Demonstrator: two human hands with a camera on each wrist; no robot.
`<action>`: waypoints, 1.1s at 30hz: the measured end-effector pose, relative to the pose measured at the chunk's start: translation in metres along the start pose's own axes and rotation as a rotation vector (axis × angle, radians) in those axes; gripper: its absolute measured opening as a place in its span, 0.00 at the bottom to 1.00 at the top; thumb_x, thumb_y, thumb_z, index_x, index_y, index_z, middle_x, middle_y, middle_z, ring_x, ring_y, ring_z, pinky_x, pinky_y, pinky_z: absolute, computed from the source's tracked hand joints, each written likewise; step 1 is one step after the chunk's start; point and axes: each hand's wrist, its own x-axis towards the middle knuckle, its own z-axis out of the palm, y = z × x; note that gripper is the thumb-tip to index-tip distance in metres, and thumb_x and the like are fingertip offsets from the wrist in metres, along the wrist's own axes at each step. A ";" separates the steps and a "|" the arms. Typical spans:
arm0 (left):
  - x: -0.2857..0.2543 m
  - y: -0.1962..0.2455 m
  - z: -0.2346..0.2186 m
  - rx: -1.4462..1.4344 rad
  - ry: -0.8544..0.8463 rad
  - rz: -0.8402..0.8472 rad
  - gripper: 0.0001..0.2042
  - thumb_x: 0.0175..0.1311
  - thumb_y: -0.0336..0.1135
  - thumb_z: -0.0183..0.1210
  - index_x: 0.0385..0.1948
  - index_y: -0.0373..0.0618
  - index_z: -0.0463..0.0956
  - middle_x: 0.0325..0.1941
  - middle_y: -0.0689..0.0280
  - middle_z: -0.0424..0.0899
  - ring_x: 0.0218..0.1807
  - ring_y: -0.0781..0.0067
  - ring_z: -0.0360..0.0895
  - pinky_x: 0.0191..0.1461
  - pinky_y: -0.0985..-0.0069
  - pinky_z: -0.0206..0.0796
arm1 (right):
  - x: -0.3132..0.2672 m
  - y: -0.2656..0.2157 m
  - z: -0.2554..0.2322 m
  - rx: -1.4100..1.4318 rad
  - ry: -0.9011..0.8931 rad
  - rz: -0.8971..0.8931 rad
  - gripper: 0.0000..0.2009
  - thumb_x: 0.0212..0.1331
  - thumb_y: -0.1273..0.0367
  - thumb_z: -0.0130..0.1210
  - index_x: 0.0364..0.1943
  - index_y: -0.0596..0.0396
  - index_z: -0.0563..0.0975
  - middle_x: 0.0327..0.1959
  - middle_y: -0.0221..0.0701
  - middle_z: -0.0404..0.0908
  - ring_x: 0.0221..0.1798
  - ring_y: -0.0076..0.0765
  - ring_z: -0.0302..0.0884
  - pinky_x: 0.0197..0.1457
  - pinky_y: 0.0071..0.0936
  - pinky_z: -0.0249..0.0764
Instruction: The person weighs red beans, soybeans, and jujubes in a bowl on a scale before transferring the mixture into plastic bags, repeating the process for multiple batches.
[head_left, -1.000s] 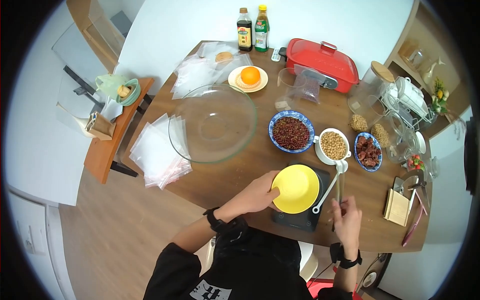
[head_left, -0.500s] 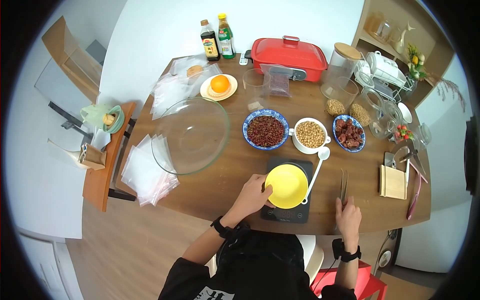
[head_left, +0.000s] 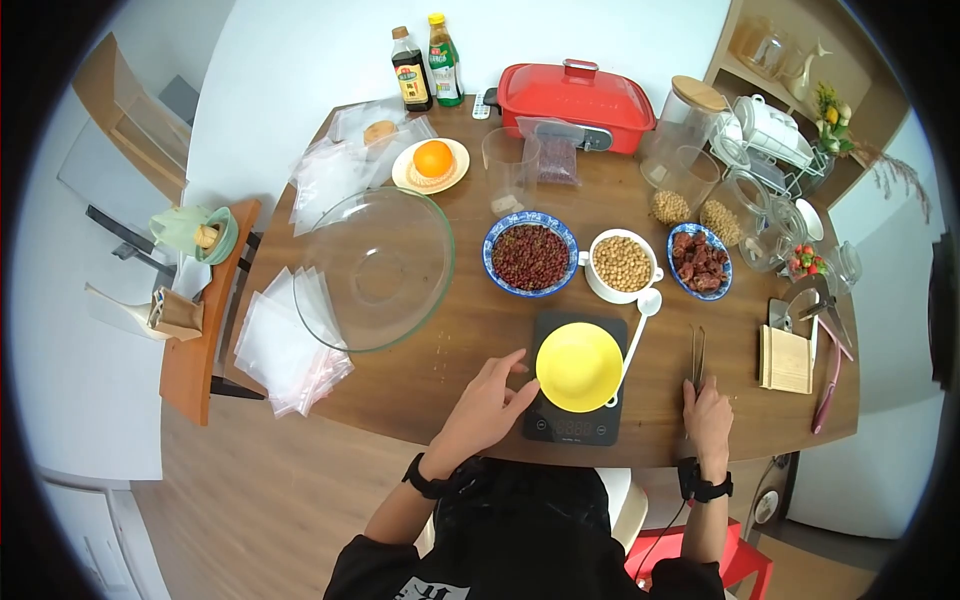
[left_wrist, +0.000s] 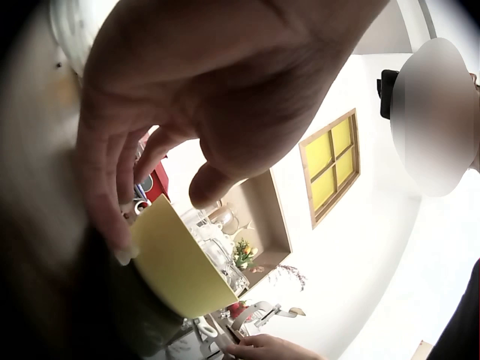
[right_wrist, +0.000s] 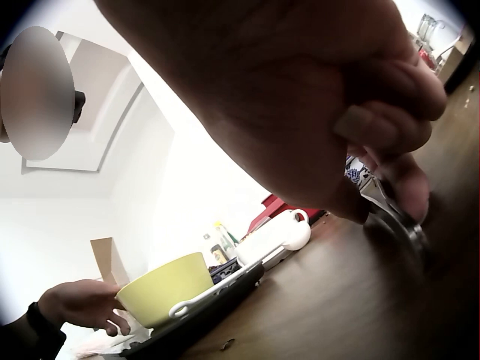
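Observation:
A yellow bowl [head_left: 579, 366] stands on a black kitchen scale [head_left: 572, 428] near the table's front edge. My left hand [head_left: 518, 377] lies just left of the bowl with its fingers spread. In the left wrist view my left hand [left_wrist: 161, 221] has one fingertip against the yellow bowl's [left_wrist: 176, 266] rim and grips nothing. My right hand [head_left: 706, 398] rests on the table right of the scale and pinches the near end of metal tongs [head_left: 697, 350]. In the right wrist view its curled fingers [right_wrist: 382, 142] hold the tongs [right_wrist: 401, 225] down on the wood. A white spoon [head_left: 635, 338] leans on the scale's right side.
Behind the scale stand bowls of red beans [head_left: 530, 255], soybeans [head_left: 622, 265] and dates [head_left: 699, 262]. A large glass bowl [head_left: 378, 268] sits at the left, with plastic bags [head_left: 285, 345] beside it. A red electric pot [head_left: 570, 95], bottles [head_left: 427, 62], jars [head_left: 690, 165] and a wooden box [head_left: 785, 360] fill the back and right.
My left hand has let go of the bowl's rim and spread its fingers. My right hand has moved right and lowered the tongs flat onto the table.

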 end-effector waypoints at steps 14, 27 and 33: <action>-0.027 -0.016 0.006 0.452 -0.141 0.124 0.37 0.69 0.44 0.67 0.76 0.47 0.61 0.48 0.55 0.80 0.51 0.51 0.81 0.56 0.59 0.75 | -0.001 -0.058 -0.038 -0.001 0.091 -0.322 0.19 0.65 0.64 0.66 0.56 0.53 0.75 0.37 0.41 0.87 0.32 0.56 0.86 0.32 0.49 0.82; -0.025 -0.024 0.016 0.515 -0.090 0.183 0.38 0.66 0.45 0.69 0.77 0.50 0.63 0.42 0.57 0.78 0.45 0.52 0.78 0.54 0.58 0.73 | 0.030 -0.095 -0.029 0.142 -0.155 -0.746 0.18 0.58 0.76 0.63 0.54 0.51 0.78 0.35 0.38 0.81 0.34 0.58 0.82 0.34 0.51 0.78; -0.024 -0.025 0.016 0.534 -0.099 0.186 0.37 0.67 0.48 0.68 0.76 0.50 0.63 0.41 0.57 0.77 0.44 0.52 0.77 0.53 0.58 0.72 | 0.033 -0.092 -0.033 0.131 -0.130 -0.799 0.11 0.57 0.75 0.62 0.45 0.51 0.81 0.31 0.36 0.80 0.32 0.52 0.83 0.33 0.47 0.79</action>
